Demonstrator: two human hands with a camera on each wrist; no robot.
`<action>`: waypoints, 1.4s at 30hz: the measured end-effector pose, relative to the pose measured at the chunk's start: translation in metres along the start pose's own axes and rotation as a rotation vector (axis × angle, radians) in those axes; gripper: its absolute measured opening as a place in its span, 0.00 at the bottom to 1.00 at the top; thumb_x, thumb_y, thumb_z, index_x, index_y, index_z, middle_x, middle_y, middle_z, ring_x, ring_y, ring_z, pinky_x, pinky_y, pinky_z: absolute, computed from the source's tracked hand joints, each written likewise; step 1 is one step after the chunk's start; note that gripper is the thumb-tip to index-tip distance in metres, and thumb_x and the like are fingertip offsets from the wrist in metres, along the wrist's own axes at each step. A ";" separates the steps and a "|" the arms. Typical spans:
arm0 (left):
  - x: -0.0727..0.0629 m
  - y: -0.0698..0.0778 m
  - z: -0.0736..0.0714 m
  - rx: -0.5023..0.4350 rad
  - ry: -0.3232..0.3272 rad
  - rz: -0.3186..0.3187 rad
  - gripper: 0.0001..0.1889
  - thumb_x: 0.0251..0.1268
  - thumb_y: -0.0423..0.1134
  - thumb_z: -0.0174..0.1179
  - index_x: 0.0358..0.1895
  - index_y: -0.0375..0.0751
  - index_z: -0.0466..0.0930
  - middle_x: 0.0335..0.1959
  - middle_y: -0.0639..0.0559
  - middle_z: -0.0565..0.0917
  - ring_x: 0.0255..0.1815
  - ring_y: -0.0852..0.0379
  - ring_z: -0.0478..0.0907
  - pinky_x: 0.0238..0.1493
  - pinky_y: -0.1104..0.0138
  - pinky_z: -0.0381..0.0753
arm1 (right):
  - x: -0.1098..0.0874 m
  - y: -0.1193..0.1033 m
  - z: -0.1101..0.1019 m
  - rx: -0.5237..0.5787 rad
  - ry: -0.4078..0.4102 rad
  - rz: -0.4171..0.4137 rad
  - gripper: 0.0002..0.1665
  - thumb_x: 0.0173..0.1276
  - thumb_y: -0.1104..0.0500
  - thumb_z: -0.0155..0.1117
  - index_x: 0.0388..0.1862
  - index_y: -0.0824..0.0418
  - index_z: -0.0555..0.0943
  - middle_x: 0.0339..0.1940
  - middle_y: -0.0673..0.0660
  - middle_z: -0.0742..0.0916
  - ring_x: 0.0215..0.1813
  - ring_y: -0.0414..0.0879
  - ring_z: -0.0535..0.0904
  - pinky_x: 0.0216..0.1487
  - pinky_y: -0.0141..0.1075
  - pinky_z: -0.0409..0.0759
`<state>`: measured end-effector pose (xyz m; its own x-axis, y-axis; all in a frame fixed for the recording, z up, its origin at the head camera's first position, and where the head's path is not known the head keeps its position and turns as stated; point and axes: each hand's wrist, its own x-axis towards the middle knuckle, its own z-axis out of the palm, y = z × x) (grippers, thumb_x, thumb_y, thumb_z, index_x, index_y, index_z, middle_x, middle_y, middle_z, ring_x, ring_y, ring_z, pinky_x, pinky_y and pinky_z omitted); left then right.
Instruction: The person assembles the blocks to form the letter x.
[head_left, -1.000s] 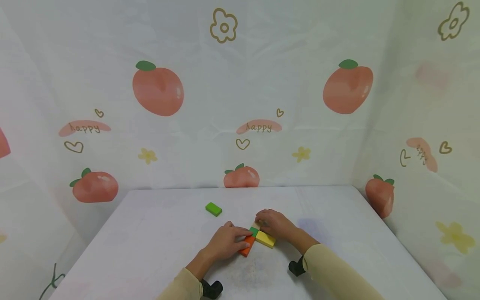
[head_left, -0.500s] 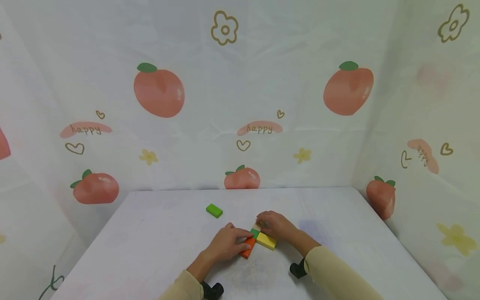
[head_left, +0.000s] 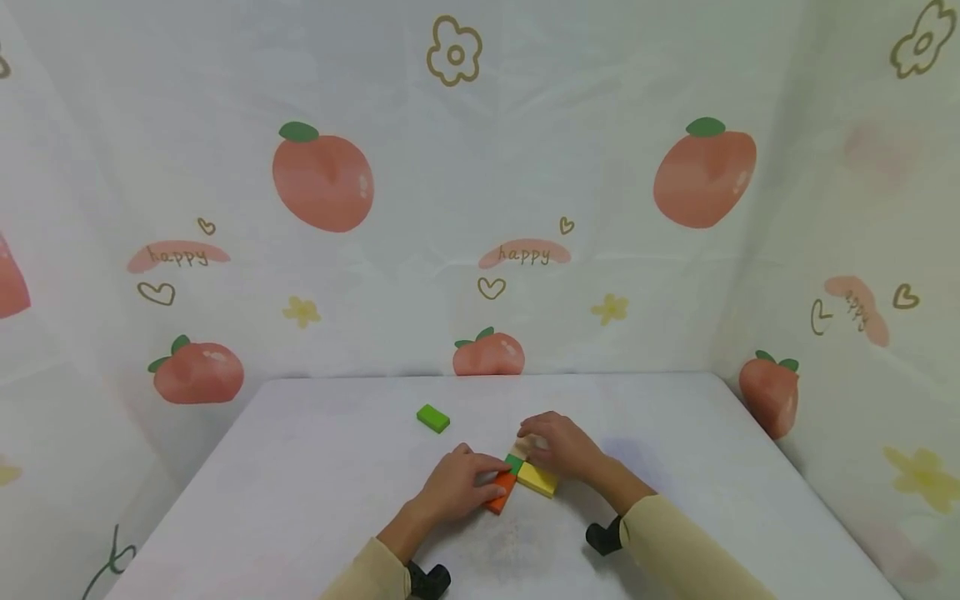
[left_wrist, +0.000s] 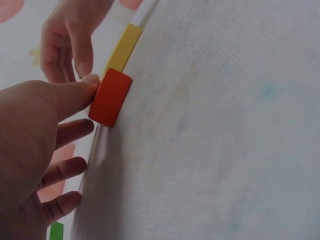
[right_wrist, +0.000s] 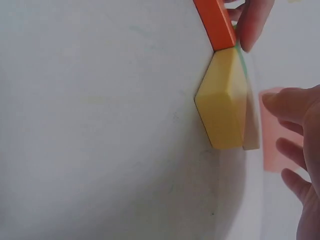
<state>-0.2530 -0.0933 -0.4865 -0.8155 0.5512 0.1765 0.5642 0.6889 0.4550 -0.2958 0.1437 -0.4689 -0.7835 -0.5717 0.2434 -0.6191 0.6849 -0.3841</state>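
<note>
In the head view my left hand [head_left: 455, 485] lies at an orange block [head_left: 498, 497], thumb on it and forefinger over a small green block [head_left: 513, 463] at its far end. The left wrist view shows the thumb at the orange block's upper edge and the other fingers loosely spread. A yellow block [head_left: 537, 480] angles off to the right. Beyond the green block is a pale wooden block [head_left: 519, 450], partly under my right hand [head_left: 561, 445]. In the right wrist view the right fingers are loosely bent, with a gap between the thumb and the blocks.
A light green block [head_left: 433, 418] lies apart, farther back and to the left on the white table [head_left: 337, 467]. Black wrist-worn devices sit below both wrists. A fruit-printed curtain [head_left: 487, 192] stands along the back and sides.
The right hand has lifted slightly away and more of the pale wooden block shows. The left hand stays in place on the blocks. The whole head view has shifted a little.
</note>
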 end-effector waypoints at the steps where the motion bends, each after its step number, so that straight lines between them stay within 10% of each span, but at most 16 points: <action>1: 0.000 0.000 0.000 0.007 0.002 -0.002 0.17 0.63 0.51 0.64 0.55 0.56 0.84 0.48 0.67 0.83 0.35 0.64 0.66 0.33 0.72 0.66 | -0.002 -0.001 -0.001 0.005 0.008 -0.006 0.14 0.61 0.60 0.71 0.46 0.54 0.85 0.51 0.52 0.85 0.56 0.51 0.77 0.56 0.49 0.75; 19: 0.000 -0.016 0.001 0.011 0.086 -0.024 0.22 0.66 0.50 0.62 0.63 0.55 0.78 0.57 0.57 0.79 0.57 0.54 0.74 0.58 0.55 0.72 | -0.023 -0.017 0.006 -0.001 -0.024 -0.123 0.15 0.66 0.54 0.68 0.50 0.57 0.85 0.51 0.51 0.84 0.56 0.50 0.76 0.57 0.50 0.73; 42: 0.002 -0.038 -0.008 0.025 0.362 -0.104 0.17 0.61 0.42 0.68 0.54 0.50 0.83 0.61 0.49 0.76 0.61 0.46 0.71 0.59 0.49 0.71 | -0.036 -0.022 0.015 -0.023 -0.125 -0.183 0.25 0.66 0.45 0.65 0.61 0.46 0.80 0.66 0.54 0.77 0.69 0.55 0.66 0.66 0.57 0.61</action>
<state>-0.2769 -0.1222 -0.4966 -0.8590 0.2786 0.4295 0.4752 0.7461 0.4664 -0.2537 0.1424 -0.4830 -0.6461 -0.7381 0.1943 -0.7526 0.5737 -0.3233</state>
